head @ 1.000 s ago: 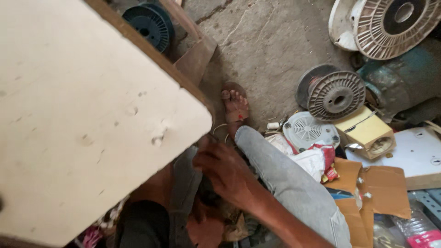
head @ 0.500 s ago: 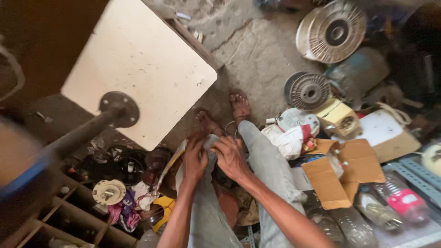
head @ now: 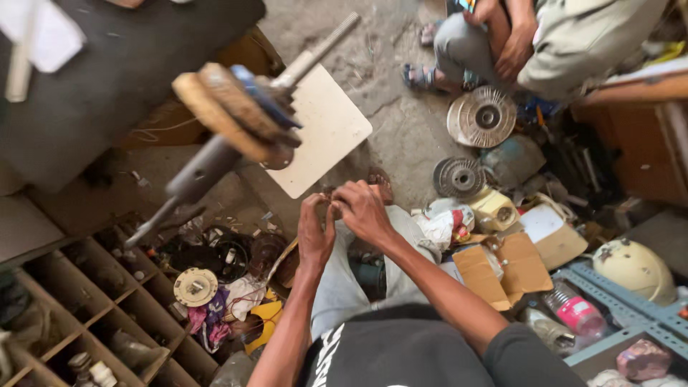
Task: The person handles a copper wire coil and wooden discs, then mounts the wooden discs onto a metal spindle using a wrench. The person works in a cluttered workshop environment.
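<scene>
Far left, a wooden rack (head: 86, 301) of open compartments is standing on the floor, holding small bottles and clutter. Beside it, a heap of scrap is lying on the floor, including a round cream disc (head: 195, 286), dark cable coils and bits of purple and yellow cloth. Above this, a shaft (head: 215, 154) carrying a worn buffing wheel (head: 215, 107) is crossing the view at a slant, blurred and close to the camera. A pale square board (head: 322, 132) is lying on the concrete floor just behind it.

At centre, the person is sitting with knees drawn up. The left hand (head: 313, 236) is raised with fingers curled inward, meeting the right hand (head: 364, 211) above the knees. Both hands are pinching a small dark item (head: 331, 204) between their fingertips; its kind cannot be told. The item is sitting at the point where the two hands are touching, just in front of the board's near edge.

To the right, two ribbed metal discs (head: 459, 177) are lying on the floor, with torn cardboard (head: 502, 269), a pink-labelled bottle (head: 573, 309) and a cream helmet (head: 634, 269) further along. At top right, another person (head: 545, 39) is crouching, hands clasped at the knees.
</scene>
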